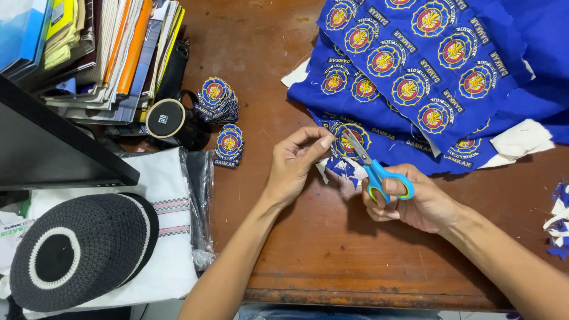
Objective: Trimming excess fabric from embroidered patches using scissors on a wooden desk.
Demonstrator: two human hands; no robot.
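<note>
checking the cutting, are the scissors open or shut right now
Open: the scissors in the right hand show two blades parted in a narrow V at the round patch that the left hand pinches.

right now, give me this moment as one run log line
left hand: pinches round embroidered patch | right hand: holds blue-handled scissors, blades at patch | blue patch-covered cloth: behind, on wooden table

One pair of scissors, two hands, two patch stacks, one cap
</note>
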